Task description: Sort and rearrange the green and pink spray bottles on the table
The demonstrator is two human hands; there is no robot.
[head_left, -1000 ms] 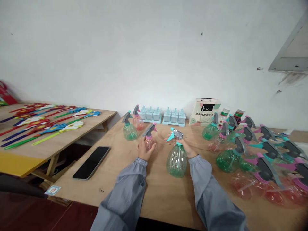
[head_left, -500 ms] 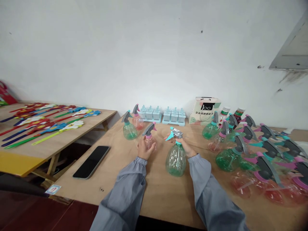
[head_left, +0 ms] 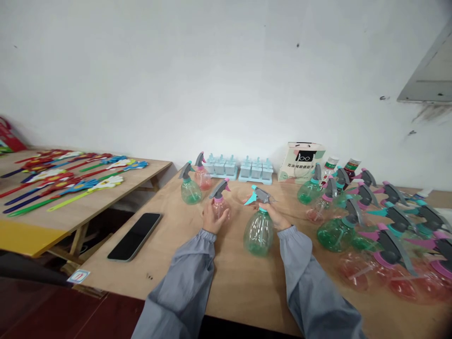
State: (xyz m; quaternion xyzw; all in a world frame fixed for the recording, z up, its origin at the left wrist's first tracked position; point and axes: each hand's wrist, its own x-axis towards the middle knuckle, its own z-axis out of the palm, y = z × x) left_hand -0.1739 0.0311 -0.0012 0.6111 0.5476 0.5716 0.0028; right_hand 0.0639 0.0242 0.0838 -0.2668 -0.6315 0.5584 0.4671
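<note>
My left hand (head_left: 212, 217) is closed round a pink spray bottle (head_left: 224, 210) with a grey and pink trigger head, which stands upright on the wooden table. Just right of it, my right hand (head_left: 275, 216) grips a green spray bottle (head_left: 258, 235) at the neck, under its grey and turquoise head. That bottle is upright; whether its base touches the table I cannot tell. Behind my left hand stand another green spray bottle (head_left: 191, 188) and another pink spray bottle (head_left: 202, 175), close together.
Several more green and pink spray bottles (head_left: 335, 234) crowd the table's right side. Pale blue popsicle moulds (head_left: 256, 172), a paper bag (head_left: 300, 162) and two labelled bottles stand along the wall. A phone (head_left: 134, 237) lies at left. Colourful hand-shaped clappers (head_left: 76, 186) cover the neighbouring table.
Both hands keep their holds on the two spray bottles, almost where they were. The head of the green bottle looks slightly turned, and the view has shifted a little.
</note>
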